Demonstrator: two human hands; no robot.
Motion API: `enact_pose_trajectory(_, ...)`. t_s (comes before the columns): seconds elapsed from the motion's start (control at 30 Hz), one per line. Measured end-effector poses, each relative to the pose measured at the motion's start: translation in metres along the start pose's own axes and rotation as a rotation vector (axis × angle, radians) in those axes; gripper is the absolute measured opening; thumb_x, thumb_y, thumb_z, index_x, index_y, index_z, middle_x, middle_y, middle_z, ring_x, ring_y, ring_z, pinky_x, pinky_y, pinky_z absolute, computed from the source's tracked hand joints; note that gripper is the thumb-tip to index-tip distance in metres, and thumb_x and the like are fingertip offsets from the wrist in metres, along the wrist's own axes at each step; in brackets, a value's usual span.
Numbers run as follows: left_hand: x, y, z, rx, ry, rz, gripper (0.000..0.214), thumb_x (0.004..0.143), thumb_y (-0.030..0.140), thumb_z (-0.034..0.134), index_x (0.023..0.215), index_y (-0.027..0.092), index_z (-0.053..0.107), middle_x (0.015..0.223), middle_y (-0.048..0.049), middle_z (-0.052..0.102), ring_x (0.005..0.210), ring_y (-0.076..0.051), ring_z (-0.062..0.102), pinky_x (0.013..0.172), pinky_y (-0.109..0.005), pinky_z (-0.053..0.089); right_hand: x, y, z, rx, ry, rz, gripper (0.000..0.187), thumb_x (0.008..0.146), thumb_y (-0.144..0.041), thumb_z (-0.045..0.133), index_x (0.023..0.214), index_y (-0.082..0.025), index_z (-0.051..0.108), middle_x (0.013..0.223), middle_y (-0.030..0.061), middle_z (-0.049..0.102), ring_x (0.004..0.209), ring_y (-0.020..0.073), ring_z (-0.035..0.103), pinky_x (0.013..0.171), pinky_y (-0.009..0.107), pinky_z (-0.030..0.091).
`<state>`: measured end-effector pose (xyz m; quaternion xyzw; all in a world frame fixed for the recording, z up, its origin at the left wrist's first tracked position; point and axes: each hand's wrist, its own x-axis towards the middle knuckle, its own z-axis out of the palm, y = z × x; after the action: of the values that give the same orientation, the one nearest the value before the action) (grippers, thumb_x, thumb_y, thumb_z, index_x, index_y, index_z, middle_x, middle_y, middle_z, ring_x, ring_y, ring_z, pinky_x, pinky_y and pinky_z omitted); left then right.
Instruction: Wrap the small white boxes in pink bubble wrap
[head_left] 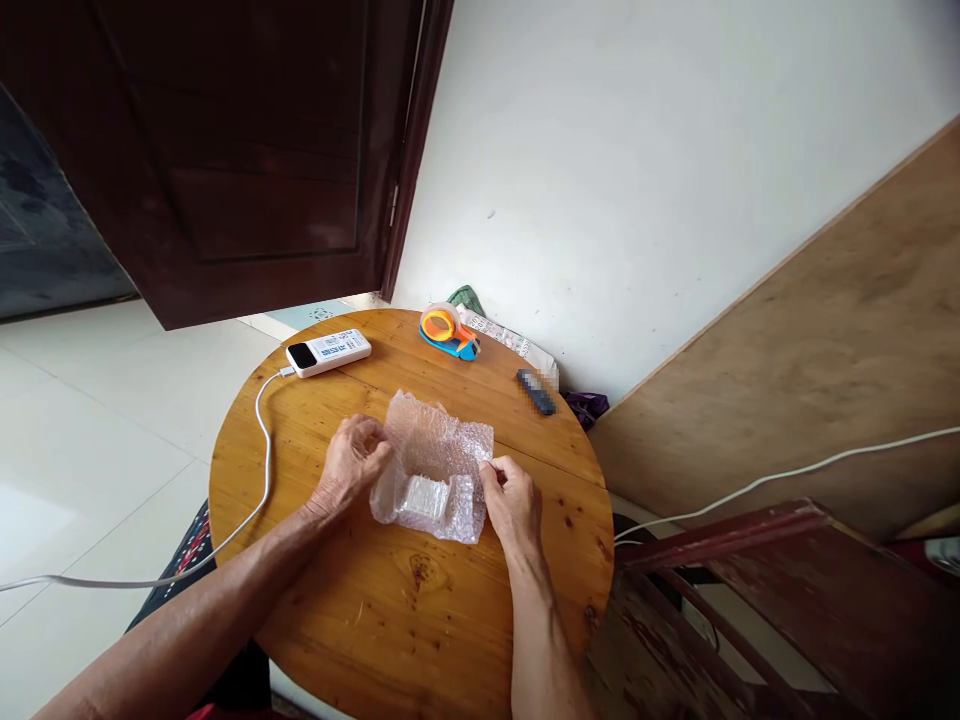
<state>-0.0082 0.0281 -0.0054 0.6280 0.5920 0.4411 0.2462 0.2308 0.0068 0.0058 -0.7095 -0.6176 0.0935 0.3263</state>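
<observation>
A sheet of clear bubble wrap [431, 430] lies partly unfolded on the round wooden table [420, 640]. On its near part rests a small whitish block [425, 496], which looks wrapped; what it is I cannot make out. My left hand [352, 460] pinches the wrap's left edge, fingers curled and closed. At the right edge, my right hand [514, 495] grips the wrap between thumb and bent forefinger.
A white power bank [330, 353] with a plugged-in white cable [268, 440] stands at the table's far left. An orange and blue tape dispenser [450, 332] sits at the back, a dark blurred object [536, 392] at right. Behind are a wall and a dark door [262, 150].
</observation>
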Motion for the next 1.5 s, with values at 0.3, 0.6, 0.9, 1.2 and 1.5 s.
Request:
enact_pose_trajectory(0.3, 0.007, -0.004, -0.006, 0.044, 0.086, 0.010, 0.035, 0.073, 0.021, 0.052, 0.106, 0.016, 0.062, 0.103, -0.0101, 0.065, 0.099, -0.026, 0.059, 0.089, -0.042, 0.049, -0.003, -0.009, -0.006, 0.094, 0.138, -0.100, 0.015, 0.083, -0.031, 0.056, 0.089, -0.022, 0.066, 0.076, 0.0025, 0.069, 0.066, 0.0178, 0.059, 0.058, 0.027, 0.040)
enact_pose_trajectory(0.6, -0.001, 0.015, -0.024, -0.089, -0.188, 0.158, 0.025, 0.083, 0.031, 0.050, 0.094, 0.019, 0.068, 0.096, -0.0057, 0.070, 0.089, -0.022, 0.063, 0.075, -0.032, 0.051, -0.015, -0.041, -0.031, 0.429, -0.098, -0.417, 0.023, 0.095, -0.033, 0.050, 0.103, -0.025, 0.070, 0.104, 0.0060, 0.073, 0.100, 0.0227, 0.065, 0.086, 0.035, 0.051)
enact_pose_trajectory(0.9, -0.008, 0.037, -0.037, 0.107, -0.457, 0.289, 0.025, 0.084, 0.028, 0.051, 0.094, 0.019, 0.072, 0.074, -0.0039, 0.070, 0.069, -0.018, 0.062, 0.067, -0.028, 0.046, -0.004, -0.076, -0.015, 0.036, -0.395, -0.567, 0.028, 0.102, -0.030, 0.040, 0.104, -0.024, 0.067, 0.102, 0.0050, 0.074, 0.092, 0.0198, 0.068, 0.080, 0.029, 0.046)
enact_pose_trajectory(1.2, -0.031, 0.041, -0.057, 0.182, -0.776, 0.157, 0.018, 0.085, 0.027, 0.053, 0.077, 0.022, 0.068, 0.065, 0.0012, 0.064, 0.059, -0.013, 0.056, 0.057, -0.023, 0.038, -0.029, -0.018, -0.028, -0.116, -0.311, -0.422, 0.017, 0.095, -0.030, 0.053, 0.101, -0.023, 0.067, 0.107, 0.0062, 0.073, 0.098, 0.0243, 0.066, 0.082, 0.034, 0.045)
enact_pose_trajectory(1.5, -0.052, 0.022, -0.002, 0.219, -0.267, 0.235, 0.050, 0.077, 0.034, 0.067, 0.122, 0.020, 0.053, 0.109, -0.0096, 0.063, 0.100, -0.026, 0.062, 0.086, -0.039, 0.052, -0.055, -0.025, -0.023, -0.152, -0.337, -0.329, 0.047, 0.086, -0.028, 0.062, 0.132, -0.020, 0.051, 0.134, 0.0120, 0.060, 0.124, 0.0292, 0.054, 0.100, 0.047, 0.038)
